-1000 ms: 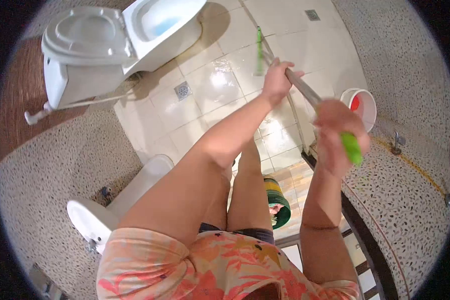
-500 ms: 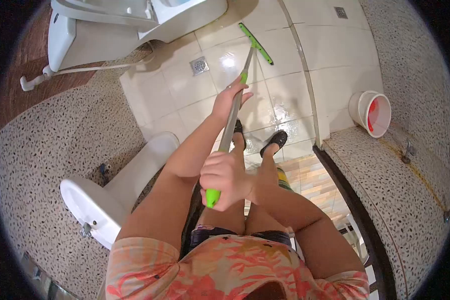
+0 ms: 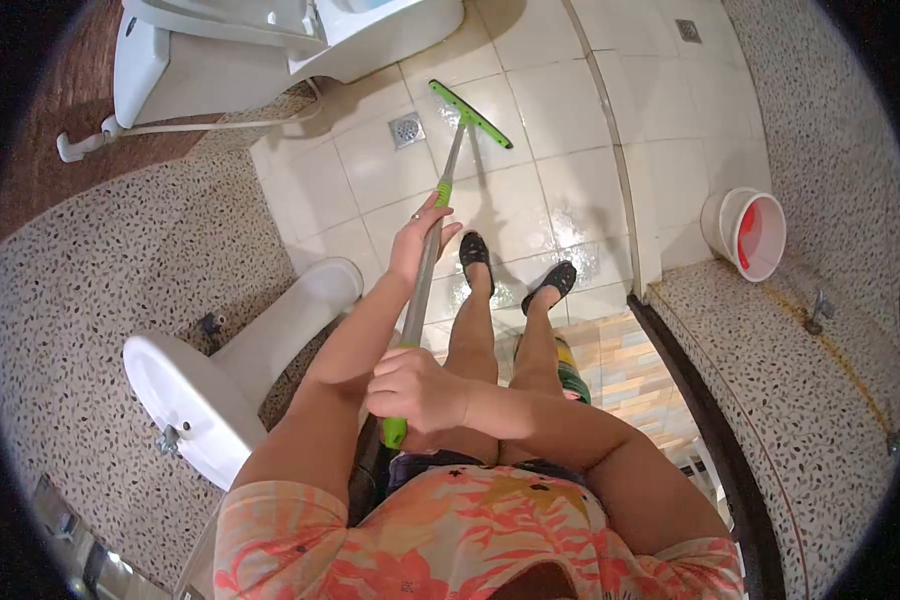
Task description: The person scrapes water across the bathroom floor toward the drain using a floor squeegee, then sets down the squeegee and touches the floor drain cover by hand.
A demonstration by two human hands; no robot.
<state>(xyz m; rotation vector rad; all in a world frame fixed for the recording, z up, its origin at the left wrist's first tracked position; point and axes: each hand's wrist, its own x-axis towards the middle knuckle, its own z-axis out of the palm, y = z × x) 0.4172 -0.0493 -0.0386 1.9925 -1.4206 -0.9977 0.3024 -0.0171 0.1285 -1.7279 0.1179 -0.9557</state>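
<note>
A long-handled squeegee (image 3: pixel 482 127) lies with its green blade on the wet tiled floor, to the right of a square drain (image 3: pixel 407 130). Its grey pole slants down toward my body. Around the lower part of the pole, below the green collar, my left hand (image 3: pixel 417 240) is curled, with a ring on one finger. My right hand (image 3: pixel 415 390) is wrapped round the upper end of the handle, near my waist, and the green tip sticks out beneath it.
A white toilet (image 3: pixel 210 75) stands at the upper left, a pedestal sink (image 3: pixel 185 400) at the left. On the right are a white bucket (image 3: pixel 722 225) with something red inside and a wall tap (image 3: pixel 820 310). My feet in black shoes (image 3: pixel 475 247) stand below the blade.
The pole has swung from the right side to the left, and both hands with it. Since half a second ago the blade has come slightly nearer and further left.
</note>
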